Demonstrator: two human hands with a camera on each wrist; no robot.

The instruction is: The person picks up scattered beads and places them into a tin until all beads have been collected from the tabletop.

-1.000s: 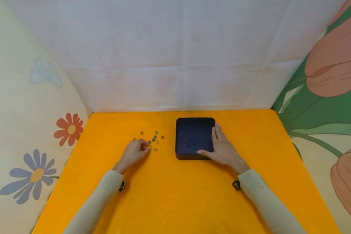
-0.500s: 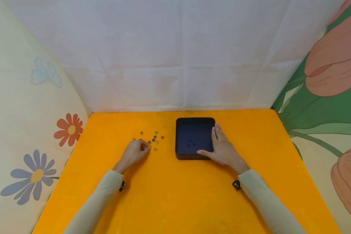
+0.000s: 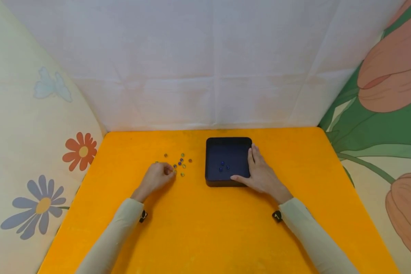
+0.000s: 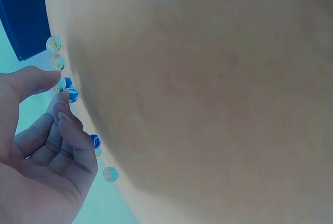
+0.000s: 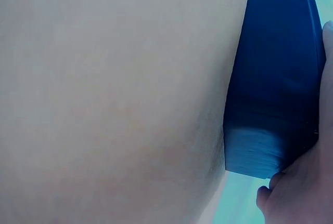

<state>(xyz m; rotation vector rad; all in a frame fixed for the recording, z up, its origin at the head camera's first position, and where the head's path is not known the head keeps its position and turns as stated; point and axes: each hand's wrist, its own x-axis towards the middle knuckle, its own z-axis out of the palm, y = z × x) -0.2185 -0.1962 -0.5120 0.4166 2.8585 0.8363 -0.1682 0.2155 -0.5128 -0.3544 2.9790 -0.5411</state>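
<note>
My left hand is at the near-left edge of a loose group of glass marbles. Its thumb and index finger pinch a clear, yellowish marble, seen between the fingertips in the left wrist view; the other fingers are curled in. Blue, yellow-green and amber marbles lie around it on the orange cloth, some partly hidden by the hand. To the right stands a square dark tray with three blue marbles inside. My right hand holds its near right corner, thumb over the front rim, fingers along the right side.
The orange table ends at a white cloth backdrop. Flower-printed panels stand along the left and right sides. Dark wrist devices sit at both cuffs.
Both hands, the tray and the three marbles in it keep their places. Only a very slight shift shows at the left hand.
</note>
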